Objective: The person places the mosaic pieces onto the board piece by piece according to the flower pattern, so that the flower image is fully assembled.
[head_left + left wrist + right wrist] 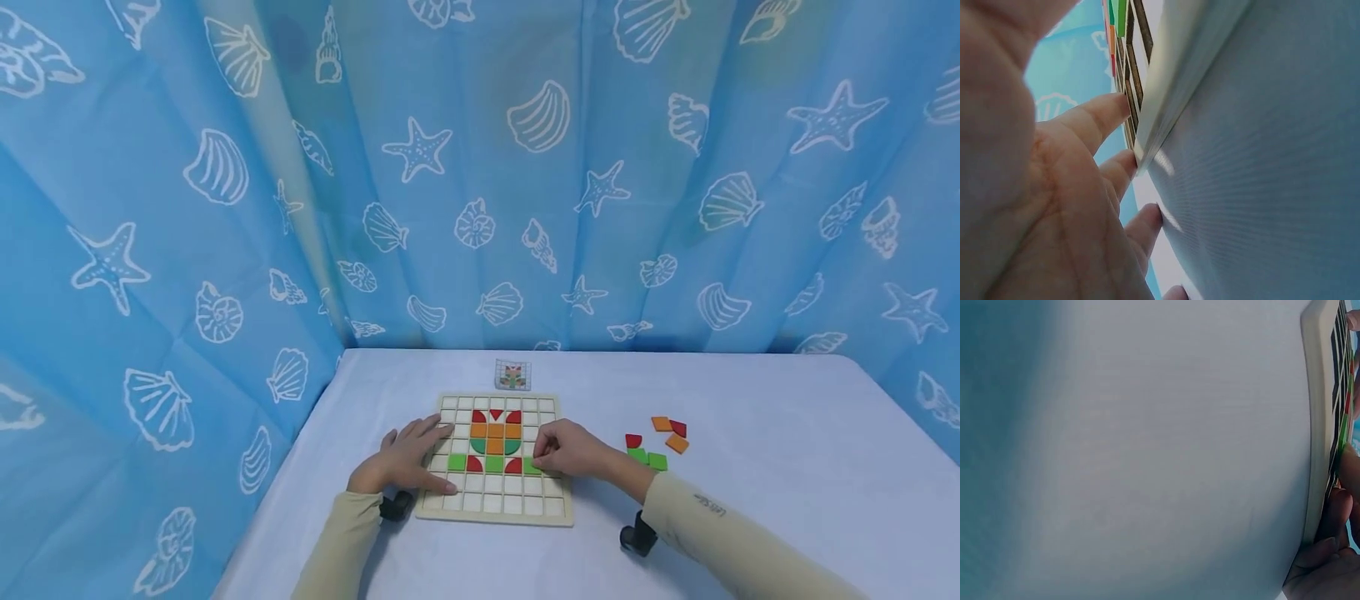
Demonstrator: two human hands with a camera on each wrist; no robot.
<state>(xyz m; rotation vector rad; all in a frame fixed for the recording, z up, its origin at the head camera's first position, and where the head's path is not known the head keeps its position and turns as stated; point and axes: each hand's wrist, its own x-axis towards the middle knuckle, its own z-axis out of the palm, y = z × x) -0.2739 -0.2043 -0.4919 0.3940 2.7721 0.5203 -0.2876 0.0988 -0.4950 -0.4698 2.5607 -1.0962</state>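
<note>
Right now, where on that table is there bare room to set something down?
The white table is bare right of the loose tiles and left of the picture card. The grid board is crowded: left hand at its left edge, right hand on a green tile.

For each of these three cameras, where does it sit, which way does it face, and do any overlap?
Head: worn on the head, facing forward and down across table and board toward the curtain; left hand, right hand and both sleeves show.
Left wrist: worn there, looking past the palm and fingers along the board's edge, with table at right.
Right wrist: worn there, looking mostly at the table, with the board's edge and right fingers at far right.
Head and left wrist both show the board, curtain and left hand.
</note>
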